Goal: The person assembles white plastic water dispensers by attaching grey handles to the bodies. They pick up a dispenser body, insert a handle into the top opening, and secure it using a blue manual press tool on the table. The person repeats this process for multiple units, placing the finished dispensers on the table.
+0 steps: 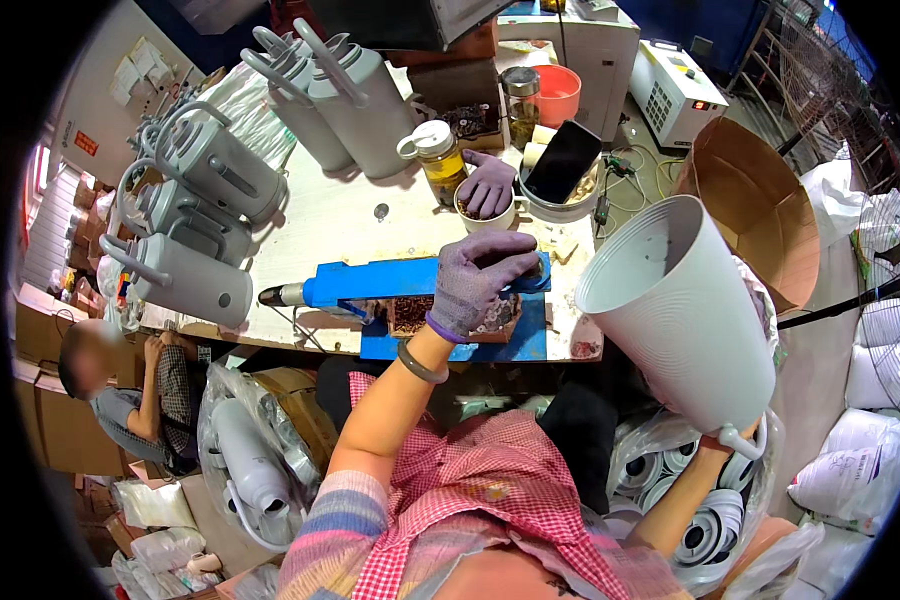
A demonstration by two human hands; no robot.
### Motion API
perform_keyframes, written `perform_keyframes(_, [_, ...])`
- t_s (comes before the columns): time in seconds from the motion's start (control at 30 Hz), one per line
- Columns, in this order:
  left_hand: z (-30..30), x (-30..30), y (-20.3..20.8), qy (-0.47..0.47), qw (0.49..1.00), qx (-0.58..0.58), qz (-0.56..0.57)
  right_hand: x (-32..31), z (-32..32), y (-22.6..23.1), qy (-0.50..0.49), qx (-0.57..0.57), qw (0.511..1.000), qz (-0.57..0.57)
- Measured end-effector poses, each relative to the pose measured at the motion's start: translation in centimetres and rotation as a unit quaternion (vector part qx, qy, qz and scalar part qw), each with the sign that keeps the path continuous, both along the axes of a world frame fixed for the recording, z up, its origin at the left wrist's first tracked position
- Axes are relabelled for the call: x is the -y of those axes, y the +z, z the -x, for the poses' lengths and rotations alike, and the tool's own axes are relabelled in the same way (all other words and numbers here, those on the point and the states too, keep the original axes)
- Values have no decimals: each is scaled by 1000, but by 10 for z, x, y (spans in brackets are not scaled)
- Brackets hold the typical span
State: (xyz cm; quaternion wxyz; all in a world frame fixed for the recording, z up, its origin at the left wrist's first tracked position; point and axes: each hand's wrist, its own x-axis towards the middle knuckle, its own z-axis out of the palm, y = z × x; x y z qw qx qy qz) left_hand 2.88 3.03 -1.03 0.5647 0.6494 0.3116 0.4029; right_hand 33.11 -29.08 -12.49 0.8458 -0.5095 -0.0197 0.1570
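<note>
My left hand (475, 280), in a purple-grey knitted glove, is at the right end of a blue bar-shaped fixture (400, 280) on the bench. Its fingertips come together by a small dark part there; what they pinch is too small to make out. A large hollow grey pot body (685, 310) leans up at my right, its wide mouth toward the bench and a curved handle at its lower end. My right hand (718, 446) grips it near that handle, most fingers hidden behind it. Small screws (420, 315) lie in a tray under the bar.
Grey jugs with handles (355, 105) stand at the back and left. A bottle (437, 160), a cup holding a glove (487, 190), a phone (562, 162) and a red bowl (557, 92) sit behind the fixture. A cardboard box (755, 210) is at right; a person (140, 400) sits at left.
</note>
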Motion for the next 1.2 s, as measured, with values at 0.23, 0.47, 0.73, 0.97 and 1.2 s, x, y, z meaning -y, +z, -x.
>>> perform_keyframes(0.23, [0,3,1,-20,999,-26,-29,-5,-7,-2,-3,-1,1000,5])
perform_keyframes(0.47, [23,6,12,-27,997,29,-62,-13,-7,-1,10,-4,1000,3])
perform_keyframes(0.73, [87,-1,-22,76,842,-303,-440,-14,-4,5,10,2,1000,4])
perform_keyframes(0.97, [84,18,-21,175,890,-220,-358,-4,3,5,1,6,1000,6])
perform_keyframes(1.2, [13,13,8,70,986,-57,-142,-4,4,0,-26,-29,999,-16])
